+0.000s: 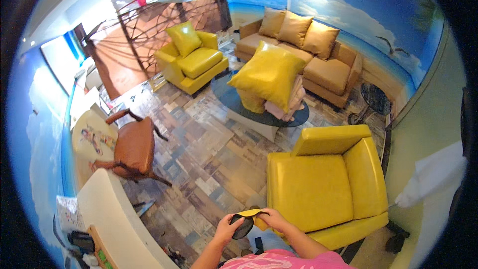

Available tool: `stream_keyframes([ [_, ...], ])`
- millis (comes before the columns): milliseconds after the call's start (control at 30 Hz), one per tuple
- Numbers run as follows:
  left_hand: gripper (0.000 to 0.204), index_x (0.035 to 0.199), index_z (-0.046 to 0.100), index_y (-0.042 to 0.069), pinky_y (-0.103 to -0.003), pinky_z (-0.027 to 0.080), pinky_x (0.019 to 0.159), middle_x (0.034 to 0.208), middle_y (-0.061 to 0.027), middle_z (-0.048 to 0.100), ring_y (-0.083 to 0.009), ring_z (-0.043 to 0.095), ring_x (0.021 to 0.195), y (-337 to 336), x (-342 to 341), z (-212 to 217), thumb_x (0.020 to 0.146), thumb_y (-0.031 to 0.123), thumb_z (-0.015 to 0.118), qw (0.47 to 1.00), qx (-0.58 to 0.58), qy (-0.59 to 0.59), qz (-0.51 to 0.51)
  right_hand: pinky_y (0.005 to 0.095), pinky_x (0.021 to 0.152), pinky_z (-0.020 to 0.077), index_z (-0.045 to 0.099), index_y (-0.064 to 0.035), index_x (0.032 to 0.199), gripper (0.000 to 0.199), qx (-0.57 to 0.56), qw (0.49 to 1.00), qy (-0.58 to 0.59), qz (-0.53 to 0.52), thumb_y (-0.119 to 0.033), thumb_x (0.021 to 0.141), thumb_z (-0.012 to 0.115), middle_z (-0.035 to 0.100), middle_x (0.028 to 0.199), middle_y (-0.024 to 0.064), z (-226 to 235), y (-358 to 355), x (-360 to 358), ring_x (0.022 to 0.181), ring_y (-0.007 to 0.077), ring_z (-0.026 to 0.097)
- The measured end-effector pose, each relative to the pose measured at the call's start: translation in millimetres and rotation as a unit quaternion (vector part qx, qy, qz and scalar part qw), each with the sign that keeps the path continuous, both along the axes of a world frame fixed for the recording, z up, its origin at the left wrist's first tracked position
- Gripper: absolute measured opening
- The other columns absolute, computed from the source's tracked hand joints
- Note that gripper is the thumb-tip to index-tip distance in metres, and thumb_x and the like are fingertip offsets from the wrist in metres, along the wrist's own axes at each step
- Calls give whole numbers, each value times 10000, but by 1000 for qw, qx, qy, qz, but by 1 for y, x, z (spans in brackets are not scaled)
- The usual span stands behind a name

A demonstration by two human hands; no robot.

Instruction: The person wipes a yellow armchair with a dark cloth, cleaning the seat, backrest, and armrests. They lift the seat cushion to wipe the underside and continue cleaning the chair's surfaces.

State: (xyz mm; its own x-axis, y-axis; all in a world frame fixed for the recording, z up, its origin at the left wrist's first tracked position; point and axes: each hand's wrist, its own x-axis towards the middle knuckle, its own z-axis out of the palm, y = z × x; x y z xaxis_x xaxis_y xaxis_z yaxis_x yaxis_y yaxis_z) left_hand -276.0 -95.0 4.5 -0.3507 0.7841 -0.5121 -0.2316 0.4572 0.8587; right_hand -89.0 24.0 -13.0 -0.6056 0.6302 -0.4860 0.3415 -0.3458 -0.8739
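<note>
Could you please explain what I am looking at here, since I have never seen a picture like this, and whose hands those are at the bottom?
There is no machine here. The one picture comes from a wide fisheye camera worn on a person's head and looking down, which is why straight edges bend near the rim. The two bare hands at the lower edge are that person's own. The left hand and right hand together hold a small dark and yellow object; I cannot tell exactly what it is. Right in front stands a yellow armchair with an empty seat. Further off on the patterned floor is a dark oval coffee table carrying a yellow cushion and some folded pale cloth. Beyond are a second yellow armchair, a tan sofa and a brown chair.
</note>
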Motion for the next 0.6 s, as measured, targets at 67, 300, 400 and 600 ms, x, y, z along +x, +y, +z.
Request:
stream_keyframes([
  [67, 300, 1112, 625, -15, -265, 499, 747, 933, -38, 675, -128, 627, 816, 38, -14, -14, 916, 196, 708, 999, 22, -38, 21, 286, 718, 495, 687, -15, 1069, 274, -90, 990, 65, -84, -254, 958, 613, 678, 893, 14, -22, 27, -8, 791, 129, 622],
  [300, 253, 930, 654, 7, -280, 464, 675, 818, -27, 646, -110, 564, 743, 199, -52, -39, 946, 259, 657, 992, 19, 113, -55, 281, 772, 492, 623, -25, 1173, 361, -94, 983, 117, -109, -309, 951, 642, 654, 1046, 41, 6, 176, -60, 915, 125, 608],
  [400, 271, 910, 651, -8, -297, 459, 642, 770, -34, 622, -117, 549, 710, 283, -50, 7, 944, 260, 654, 979, 44, 168, -105, 291, 787, 495, 616, -26, 1183, 393, -22, 994, 42, -94, -318, 928, 681, 655, 1063, 61, 15, 243, -63, 928, 134, 606],
  [600, 252, 1110, 633, 11, -256, 474, 743, 898, -9, 648, -101, 592, 817, 433, -61, 33, 948, 202, 664, 979, 145, 67, -125, 324, 808, 487, 608, -11, 1203, 410, 118, 948, 18, -296, -341, 961, 639, 659, 1055, 58, 29, 368, -71, 934, 164, 603],
])
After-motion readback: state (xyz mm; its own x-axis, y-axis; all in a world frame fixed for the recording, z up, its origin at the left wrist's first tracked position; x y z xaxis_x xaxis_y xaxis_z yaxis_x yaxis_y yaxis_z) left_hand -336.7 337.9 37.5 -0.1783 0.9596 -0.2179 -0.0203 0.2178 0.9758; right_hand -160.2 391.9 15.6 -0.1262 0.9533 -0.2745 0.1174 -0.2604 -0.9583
